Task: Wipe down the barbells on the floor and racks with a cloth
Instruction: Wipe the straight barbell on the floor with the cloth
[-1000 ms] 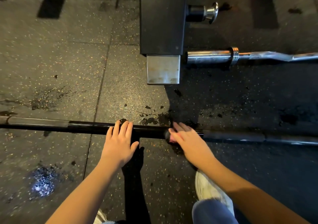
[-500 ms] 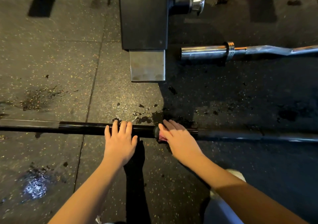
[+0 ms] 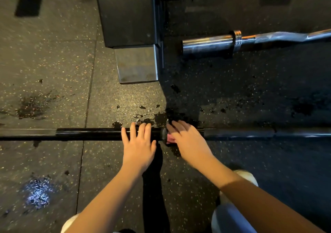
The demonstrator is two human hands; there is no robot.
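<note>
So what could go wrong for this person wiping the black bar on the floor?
The black barbell lies loose on the floor with the left hand resting flat on it, so it might roll as the right hand presses the pink cloth against it. Dark wet patches sit on the floor just beyond the bar; the cloth could pick up that grime and smear it back on.

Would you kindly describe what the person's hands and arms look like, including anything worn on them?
The left hand and right hand are bare: no gloves, and no rings, watch or wristband that I can see. The forearms are uncovered as far as the frame shows; no sleeve is in view.
</note>
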